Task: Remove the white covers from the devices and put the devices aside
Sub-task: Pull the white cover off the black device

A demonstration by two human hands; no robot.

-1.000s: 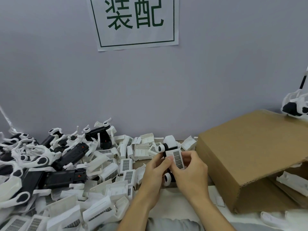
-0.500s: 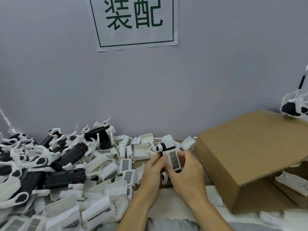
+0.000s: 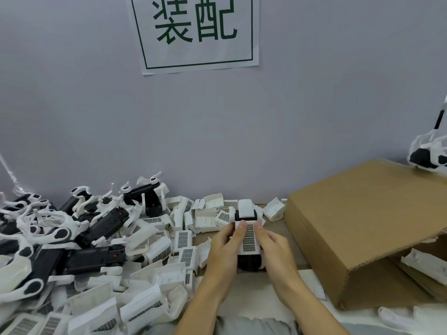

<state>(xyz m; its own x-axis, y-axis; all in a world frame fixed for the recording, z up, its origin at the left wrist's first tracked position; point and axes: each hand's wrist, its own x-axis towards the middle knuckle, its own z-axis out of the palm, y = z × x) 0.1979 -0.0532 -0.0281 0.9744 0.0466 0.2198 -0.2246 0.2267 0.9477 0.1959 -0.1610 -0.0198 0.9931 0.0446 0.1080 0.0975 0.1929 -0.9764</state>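
A black device [image 3: 247,215] with a white ribbed cover [image 3: 249,239] on it is held upright in front of me, above the table's middle. My left hand [image 3: 223,252] grips its left side with the thumb laid on the cover's top. My right hand [image 3: 274,250] grips its right side, thumb also on the cover. The device's black lower end [image 3: 249,262] shows between my palms. Loose white covers [image 3: 169,250] lie heaped to the left of my hands. Bare black devices [image 3: 101,223] with white clips lie piled at the far left.
A large brown cardboard box [image 3: 367,228] stands at the right, its open side showing white parts [image 3: 425,264] inside. Another black and white device [image 3: 428,158] rests at the box's far right top. A paper sign [image 3: 196,32] hangs on the grey wall.
The device has been turned from a slanted pose to stand straight between both hands and has come lower, toward me. Both thumbs now sit on the cover's upper edge.
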